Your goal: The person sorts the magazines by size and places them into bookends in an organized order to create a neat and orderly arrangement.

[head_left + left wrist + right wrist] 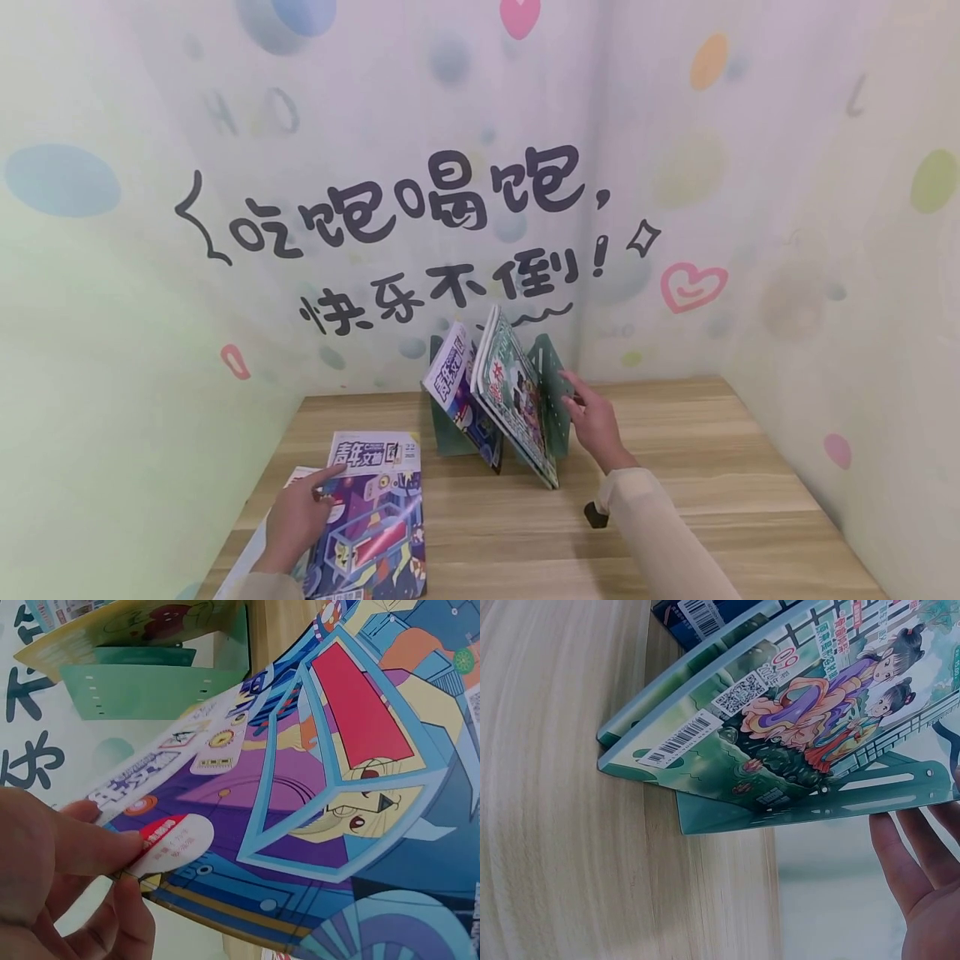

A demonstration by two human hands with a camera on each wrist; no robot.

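My left hand (296,512) pinches the left edge of a purple-and-blue magazine (378,521) at the front left of the table. In the left wrist view, the thumb lies on the cover beside a white-and-red label (176,844), and other fingers are underneath. The extended fingers of my right hand (596,421) rest against the outer side of a green metal bookend rack (557,396). Inside the rack lean green-covered magazines (802,742), tilted, and a blue-and-white magazine (459,392) stands to their left.
Another magazine (251,546) with a pale cover lies partly under the purple one and the left hand. A small black object (596,515) shows beside the right sleeve. Behind the wooden table (675,433) rises a wall (420,108) with large lettering.
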